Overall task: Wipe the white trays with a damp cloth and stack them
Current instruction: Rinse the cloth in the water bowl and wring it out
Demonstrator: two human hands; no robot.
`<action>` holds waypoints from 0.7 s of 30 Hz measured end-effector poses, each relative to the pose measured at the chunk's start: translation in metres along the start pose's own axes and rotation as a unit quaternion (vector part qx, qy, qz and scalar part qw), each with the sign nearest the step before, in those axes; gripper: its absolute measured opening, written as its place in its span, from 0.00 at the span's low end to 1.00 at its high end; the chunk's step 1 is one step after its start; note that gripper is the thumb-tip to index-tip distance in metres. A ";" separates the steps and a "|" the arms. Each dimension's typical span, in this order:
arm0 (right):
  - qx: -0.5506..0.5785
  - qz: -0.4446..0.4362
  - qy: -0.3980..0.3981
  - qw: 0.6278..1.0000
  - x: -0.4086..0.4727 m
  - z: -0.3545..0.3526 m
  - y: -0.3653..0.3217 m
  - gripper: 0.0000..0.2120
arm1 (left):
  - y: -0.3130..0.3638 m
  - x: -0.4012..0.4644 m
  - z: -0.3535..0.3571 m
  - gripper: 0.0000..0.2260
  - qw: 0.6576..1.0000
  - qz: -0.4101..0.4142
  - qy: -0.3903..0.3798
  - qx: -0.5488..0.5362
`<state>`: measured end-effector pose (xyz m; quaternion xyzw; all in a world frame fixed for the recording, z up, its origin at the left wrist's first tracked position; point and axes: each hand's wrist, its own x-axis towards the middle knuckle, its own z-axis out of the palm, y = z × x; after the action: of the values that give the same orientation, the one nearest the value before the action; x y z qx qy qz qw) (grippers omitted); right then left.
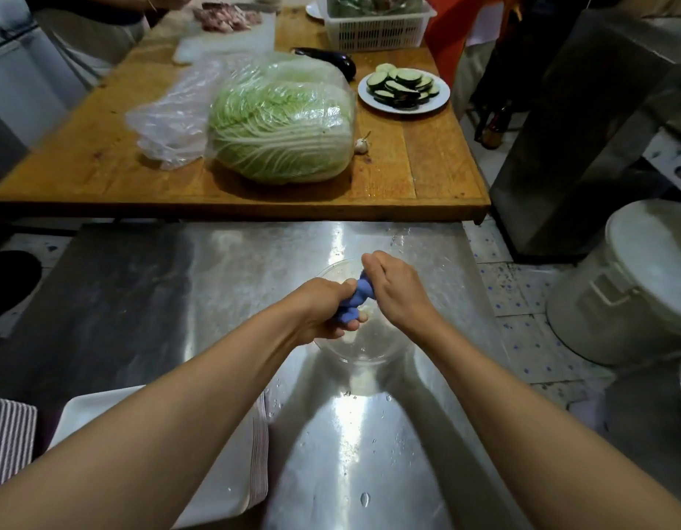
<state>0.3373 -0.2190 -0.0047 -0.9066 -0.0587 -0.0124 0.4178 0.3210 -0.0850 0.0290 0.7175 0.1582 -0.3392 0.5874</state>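
Note:
A twisted blue cloth [356, 302] is held between both hands over a clear glass bowl [363, 348] on the steel counter. My left hand [325, 311] grips the cloth's lower end and my right hand [394, 288] grips its upper end. A stack of white trays [231, 468] sits at the counter's near left, partly hidden under my left forearm. A second pile of trays, seen edge-on as stripes [8, 441], lies at the far left.
The wet steel counter [350, 453] runs forward to a wooden table [438, 174] holding a bagged cabbage [281, 120], a plate of sliced eggplant [403, 89] and a white basket [377, 30]. A white lidded bucket [637, 285] stands on the floor at right. Another person works at the far left.

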 end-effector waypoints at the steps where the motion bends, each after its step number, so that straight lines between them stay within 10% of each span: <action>1: 0.062 0.048 -0.019 0.997 -0.002 -0.004 -0.003 0.21 | 0.001 -0.003 -0.001 0.12 0.999 0.027 0.008 0.034; 5: 0.300 0.278 -0.106 0.906 -0.005 -0.021 -0.003 0.23 | -0.001 -0.009 -0.004 0.05 0.964 0.163 0.090 0.189; 10: 0.456 0.393 -0.101 0.792 -0.005 -0.019 -0.007 0.08 | -0.009 -0.016 0.003 0.06 0.805 0.320 0.187 0.462; 15: 0.491 0.446 -0.185 0.726 -0.018 -0.022 -0.015 0.17 | -0.013 -0.019 0.005 0.13 0.683 0.394 0.211 0.577; 18: 0.373 0.412 -0.218 0.802 -0.019 -0.020 -0.019 0.27 | -0.015 -0.018 0.004 0.08 0.673 0.397 0.213 0.586; 21: 0.203 0.289 -0.089 0.931 -0.015 -0.011 -0.022 0.22 | -0.016 -0.015 0.006 0.04 0.762 0.370 0.199 0.492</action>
<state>0.3197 -0.2151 0.0180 -0.7776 0.1680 0.2020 0.5713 0.2984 -0.0837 0.0273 0.9621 -0.1952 0.0239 0.1891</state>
